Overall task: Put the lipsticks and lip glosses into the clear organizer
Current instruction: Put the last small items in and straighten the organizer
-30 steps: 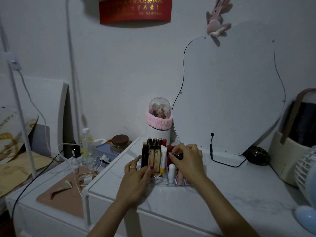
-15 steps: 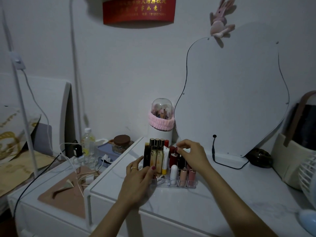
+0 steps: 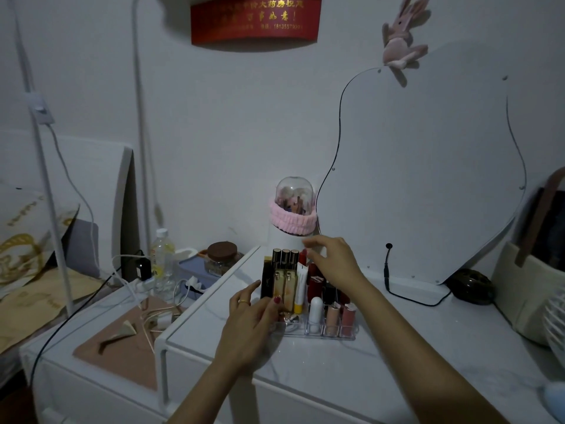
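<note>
A clear organizer (image 3: 318, 333) stands on the white marble tabletop, filled with upright tubes. Gold lip glosses with black caps (image 3: 286, 280) stand at its back left, red lipsticks (image 3: 315, 284) in the middle, and a white tube and two pink lipsticks (image 3: 341, 315) in the front row. My left hand (image 3: 252, 319) grips the organizer's left front corner, thumb against a gold tube. My right hand (image 3: 331, 260) hovers above the back row with fingers apart and nothing in it.
A domed white holder with a pink band (image 3: 292, 215) stands right behind the organizer. A curvy mirror (image 3: 428, 166) leans on the wall. A black cable (image 3: 397, 289), a bag (image 3: 532, 286) and a fan (image 3: 555, 319) sit right. A lower shelf to the left holds a bottle (image 3: 162, 258), jar (image 3: 221, 258) and chargers.
My right hand has lifted off the tubes in the organizer and risen toward the back, fingers spreading. My left hand has stayed on the organizer's left corner.
</note>
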